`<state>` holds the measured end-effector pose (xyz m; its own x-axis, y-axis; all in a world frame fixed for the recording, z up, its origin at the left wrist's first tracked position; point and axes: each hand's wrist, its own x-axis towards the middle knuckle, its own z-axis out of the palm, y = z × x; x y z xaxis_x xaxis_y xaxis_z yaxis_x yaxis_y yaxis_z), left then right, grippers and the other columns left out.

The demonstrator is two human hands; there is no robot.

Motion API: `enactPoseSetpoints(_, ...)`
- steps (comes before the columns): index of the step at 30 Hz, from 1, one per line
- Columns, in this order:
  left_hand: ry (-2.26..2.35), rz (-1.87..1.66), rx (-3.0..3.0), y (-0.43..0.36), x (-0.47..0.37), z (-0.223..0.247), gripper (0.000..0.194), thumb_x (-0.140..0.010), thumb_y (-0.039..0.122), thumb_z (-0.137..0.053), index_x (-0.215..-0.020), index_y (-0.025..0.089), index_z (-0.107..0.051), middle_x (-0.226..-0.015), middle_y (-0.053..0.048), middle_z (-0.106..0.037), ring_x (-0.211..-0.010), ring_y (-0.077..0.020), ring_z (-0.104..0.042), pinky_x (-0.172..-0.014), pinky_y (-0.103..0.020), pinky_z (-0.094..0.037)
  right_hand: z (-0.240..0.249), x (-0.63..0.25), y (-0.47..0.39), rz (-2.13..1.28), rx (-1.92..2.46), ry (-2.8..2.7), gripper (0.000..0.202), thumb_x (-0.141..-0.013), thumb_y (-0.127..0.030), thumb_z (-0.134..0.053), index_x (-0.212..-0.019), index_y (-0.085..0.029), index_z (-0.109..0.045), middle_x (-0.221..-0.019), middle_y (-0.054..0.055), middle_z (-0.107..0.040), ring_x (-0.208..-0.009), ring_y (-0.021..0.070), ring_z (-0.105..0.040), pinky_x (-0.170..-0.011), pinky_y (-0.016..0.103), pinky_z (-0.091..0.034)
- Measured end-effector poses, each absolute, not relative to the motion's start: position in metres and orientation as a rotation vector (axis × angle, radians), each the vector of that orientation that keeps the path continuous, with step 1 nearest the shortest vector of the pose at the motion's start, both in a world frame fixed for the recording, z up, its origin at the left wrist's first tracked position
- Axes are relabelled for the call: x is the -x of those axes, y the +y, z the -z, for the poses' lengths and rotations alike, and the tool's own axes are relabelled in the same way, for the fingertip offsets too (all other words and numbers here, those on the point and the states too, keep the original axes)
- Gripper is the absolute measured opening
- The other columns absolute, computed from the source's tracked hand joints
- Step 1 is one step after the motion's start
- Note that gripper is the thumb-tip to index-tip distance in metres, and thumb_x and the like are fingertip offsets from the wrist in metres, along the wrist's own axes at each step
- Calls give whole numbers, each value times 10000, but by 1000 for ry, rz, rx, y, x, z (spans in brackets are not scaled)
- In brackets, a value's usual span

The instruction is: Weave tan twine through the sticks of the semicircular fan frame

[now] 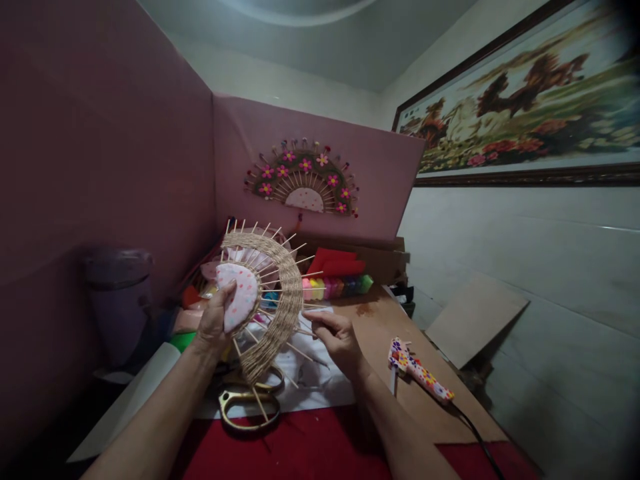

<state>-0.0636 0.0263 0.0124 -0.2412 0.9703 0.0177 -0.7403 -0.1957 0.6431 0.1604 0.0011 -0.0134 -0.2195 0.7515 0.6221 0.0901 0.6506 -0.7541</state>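
A fan-shaped frame of thin wooden sticks with a woven twine band [290, 293] is held up in front of me, tilted on its side. My left hand [216, 321] grips it by the pale, spotted half-round centre [239, 297], thumb on the front. At the band's right edge, my right hand [336, 339] has its index finger extended against a stick end, the other fingers curled. Whether the right fingers pinch the stick is hard to make out. Gold-handled scissors [250, 415] lie below the frame.
A flowered glue gun [420, 373] with a cord lies on the brown board [370, 327] at right. Colourful containers [340, 287] and red paper [335, 261] stand behind. A finished flowered fan [305, 173] hangs on the pink panel [385, 180]. Red cloth [300, 447] covers the front.
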Motion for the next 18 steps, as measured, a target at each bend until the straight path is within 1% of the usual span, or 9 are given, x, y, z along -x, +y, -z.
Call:
enactPoseSetpoints(2,608,-1735,-467,27,64,-13,194,-826,127,-457,-947,83,-602,-651,-62,-691,-517,-154,-646,-516,-247,-556,11,-160,2,-934,676,-1606,288,-718,-147,-512,-938,-188,-695,-585,-5,-599,-518,95,-506,-522,223,-442)
enactPoseSetpoints(5,604,-1724,-427,27,63,-12,231,-828,128,-456,-1004,73,-595,-664,-71,-694,-537,-157,-652,-534,-248,-558,10,-158,3,-1078,658,-1520,319,-672,-133,-538,-940,-195,-701,-538,-17,-584,-489,83,-480,-490,211,-426)
enactPoseSetpoints(7,611,-1714,-415,27,62,-11,248,-824,133,-465,-1025,64,-593,-669,-81,-694,-530,-161,-648,-527,-254,-558,12,-156,4,-1073,665,-1508,306,-665,-142,-572,-934,-202,-704,-550,-13,-601,-496,88,-486,-501,223,-437)
enactPoseSetpoints(12,575,-1694,-385,27,59,-11,271,-827,143,-465,-1056,62,-586,-690,-93,-693,-550,-166,-650,-556,-267,-559,18,-153,6,-1018,688,-1533,270,-651,-209,-653,-915,-202,-710,-617,12,-656,-549,121,-547,-584,281,-483)
enactPoseSetpoints(16,576,-1716,-362,28,58,-11,262,-832,129,-452,-1048,71,-588,-641,-68,-683,-505,-148,-635,-551,-256,-553,19,-152,6,-959,723,-1520,259,-666,-197,-626,-911,-209,-710,-631,12,-665,-541,118,-549,-594,280,-486)
enactPoseSetpoints(18,577,-1735,-352,29,59,-10,262,-837,129,-444,-1049,71,-585,-645,-68,-685,-520,-150,-640,-558,-259,-553,19,-151,5,-938,726,-1521,244,-679,-195,-606,-898,-209,-714,-666,17,-674,-546,114,-547,-588,272,-483)
